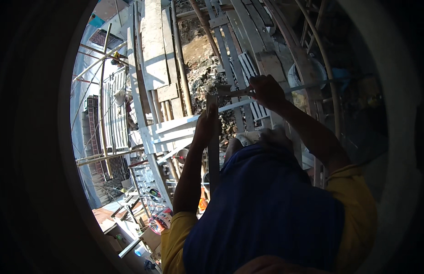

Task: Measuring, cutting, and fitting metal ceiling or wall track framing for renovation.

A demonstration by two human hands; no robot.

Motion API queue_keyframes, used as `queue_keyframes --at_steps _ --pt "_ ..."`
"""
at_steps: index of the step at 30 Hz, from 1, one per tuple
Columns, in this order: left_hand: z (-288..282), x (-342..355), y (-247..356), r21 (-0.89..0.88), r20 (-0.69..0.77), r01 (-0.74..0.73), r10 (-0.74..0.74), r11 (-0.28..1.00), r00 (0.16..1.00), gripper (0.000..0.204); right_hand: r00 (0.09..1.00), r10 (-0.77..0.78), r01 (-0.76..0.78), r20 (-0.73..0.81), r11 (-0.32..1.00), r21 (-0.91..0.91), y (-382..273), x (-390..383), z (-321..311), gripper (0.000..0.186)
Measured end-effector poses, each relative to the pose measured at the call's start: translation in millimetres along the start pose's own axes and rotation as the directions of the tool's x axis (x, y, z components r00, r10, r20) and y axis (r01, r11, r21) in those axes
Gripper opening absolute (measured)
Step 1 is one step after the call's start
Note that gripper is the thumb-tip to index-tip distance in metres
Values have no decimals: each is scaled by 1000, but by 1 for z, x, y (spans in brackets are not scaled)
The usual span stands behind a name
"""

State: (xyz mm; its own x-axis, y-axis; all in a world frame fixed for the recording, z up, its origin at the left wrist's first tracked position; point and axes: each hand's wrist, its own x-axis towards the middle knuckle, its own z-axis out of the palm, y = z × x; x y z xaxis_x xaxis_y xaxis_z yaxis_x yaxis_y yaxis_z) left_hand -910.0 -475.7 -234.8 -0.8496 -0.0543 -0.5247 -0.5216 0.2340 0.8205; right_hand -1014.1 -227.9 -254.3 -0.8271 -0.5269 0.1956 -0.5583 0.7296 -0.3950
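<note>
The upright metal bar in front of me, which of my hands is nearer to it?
Left. The left hand is wrapped around the upright metal bar near its top. The right hand is up and off to the right, gripping a small tool instead.

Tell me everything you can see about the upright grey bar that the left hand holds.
The grey bar is a flat, narrow strip, metal by its look, standing nearly upright before the person's body. The left hand grips it near its upper end. Its lower part runs down past the blue garment and is hidden there. A pale crossing rail passes behind it.
</note>
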Motion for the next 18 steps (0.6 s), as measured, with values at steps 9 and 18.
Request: queue_keyframes --at_steps 9,18 --pt "-2 24 13 24 -67 -106 107 994 992 69 896 443 -394 1 795 462 -70 -42 94 24" --pt "15 -10 -18 -88 11 30 -29 996 1000 73 975 -154 136 -157 984 -118 6 4 -20 25"
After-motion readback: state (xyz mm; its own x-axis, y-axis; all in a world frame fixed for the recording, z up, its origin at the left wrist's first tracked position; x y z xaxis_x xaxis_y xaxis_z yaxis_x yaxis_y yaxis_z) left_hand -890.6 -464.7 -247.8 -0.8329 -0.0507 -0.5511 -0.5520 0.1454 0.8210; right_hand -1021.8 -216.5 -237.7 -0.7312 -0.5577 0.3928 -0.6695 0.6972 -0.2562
